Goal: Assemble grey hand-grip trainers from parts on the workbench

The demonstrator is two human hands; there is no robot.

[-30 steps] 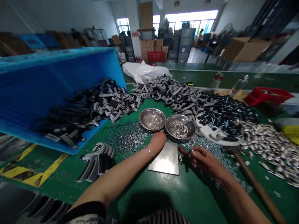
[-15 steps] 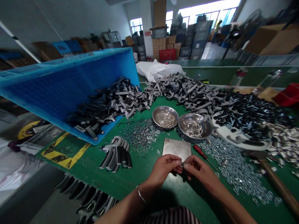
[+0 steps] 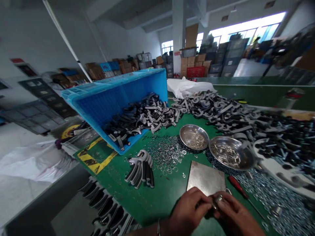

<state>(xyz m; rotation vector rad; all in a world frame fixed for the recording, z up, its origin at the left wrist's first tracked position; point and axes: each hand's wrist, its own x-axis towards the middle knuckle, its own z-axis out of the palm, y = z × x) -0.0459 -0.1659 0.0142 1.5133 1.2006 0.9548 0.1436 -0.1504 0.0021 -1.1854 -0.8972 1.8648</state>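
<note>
My left hand [image 3: 188, 209] and my right hand [image 3: 233, 214] meet at the bottom edge, fingers pinched together on a small metal part [image 3: 218, 199]. They hover over the near edge of a flat steel plate [image 3: 205, 178] on the green table [image 3: 162, 193]. A red-handled screwdriver [image 3: 237, 186] lies just right of the plate. Beyond it stand two steel bowls, the left bowl [image 3: 194, 137] with small washers, the right bowl [image 3: 230, 152] with small metal pins. Loose washers [image 3: 166, 154] are spread left of the plate.
A tipped blue crate [image 3: 115, 95] spills grey and black wrench-like parts [image 3: 140, 118]. A fanned bundle of these parts [image 3: 141, 168] lies left. More parts [image 3: 211, 108] and black screws [image 3: 283, 134] are heaped behind. The table edge drops off at left.
My left hand came back from the washer bowl to meet my right hand, which put down the screwdriver. The view has swung left, so both hands now sit lower right.
</note>
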